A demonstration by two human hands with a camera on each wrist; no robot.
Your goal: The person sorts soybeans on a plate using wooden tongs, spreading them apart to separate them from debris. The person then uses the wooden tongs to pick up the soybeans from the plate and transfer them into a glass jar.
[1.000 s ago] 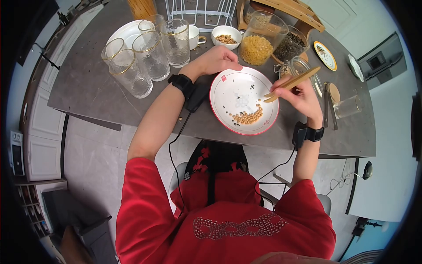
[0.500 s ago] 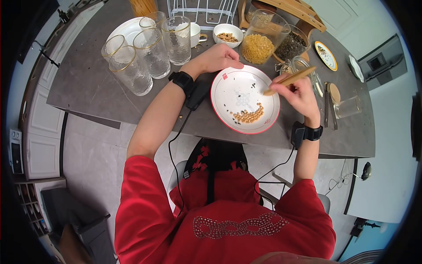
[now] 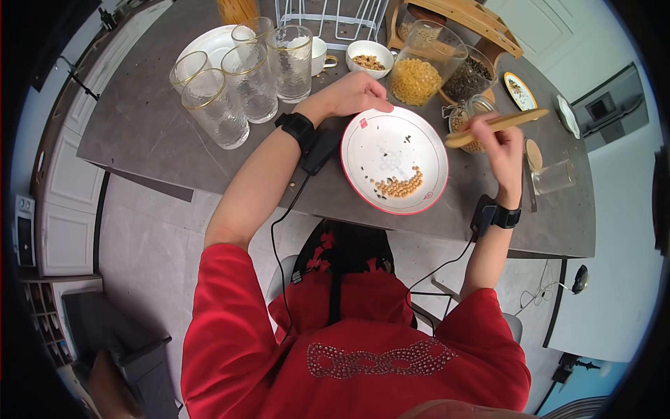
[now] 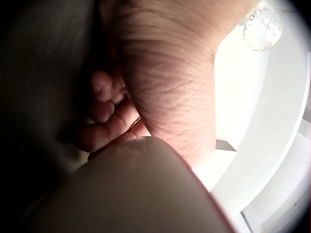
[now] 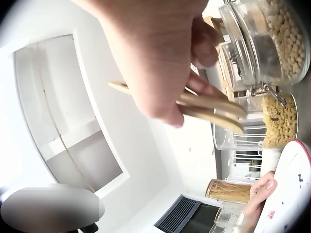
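Note:
My left hand (image 3: 352, 96) grips the far rim of a white plate (image 3: 359, 150) with a red edge. In the left wrist view its fingers (image 4: 109, 128) curl beside the plate's underside. Round beige beans (image 3: 401, 186) lie in a curved row at the plate's near side, with dark bits scattered around. My right hand (image 3: 504, 150) holds wooden tongs (image 3: 516, 120) to the right of the plate. Their two tips (image 5: 228, 121) stand slightly apart with nothing between them. In the head view the tongs overlap a clip-top glass jar (image 5: 262, 43) of pale beans.
Several gold-rimmed glasses (image 3: 251, 87) stand at the left. A white cup (image 3: 371, 57) of mixed bits, a container of yellow pasta (image 3: 415, 80) and one of dark bits (image 3: 471, 78) line the back. At the right lies an empty glass (image 3: 555, 178).
My right hand has moved right with the tongs, from over the plate to beside it, near the glass jar. The left hand keeps its hold on the plate; the beans look unchanged.

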